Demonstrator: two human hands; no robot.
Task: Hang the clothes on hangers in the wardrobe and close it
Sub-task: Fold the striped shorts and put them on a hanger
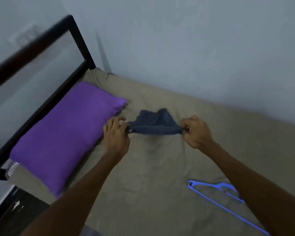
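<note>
Grey wall runs behind the bed (160,167), whose tan sheet takes up most of what I see; a purple pillow (65,133) lies against the dark bed frame (78,41) on my left, and the whole view is a little blurred.

Between my hands I hold a small dark blue striped garment (154,124) stretched along its ribbed edge, lifted just off the sheet near the pillow's corner; my left hand (117,135) pinches one end with thumb and curled fingers, and my right hand (195,132) pinches the other end the same way; the rest of the cloth bunches up behind the taut edge.

A blue hanger (216,196) lies flat on the sheet near my right forearm, well apart from the garment and bare of any cloth; so I judge the job is at an early stage for this piece: picked up and spread, not yet on its hanger; hanging it and shutting the wardrobe remain to be done.

As for containers, the wardrobe is not in view, so I cannot tell whether it stands open or what hangs inside it; nothing else here holds anything, save the bed bearing the pillow and hanger.
</note>
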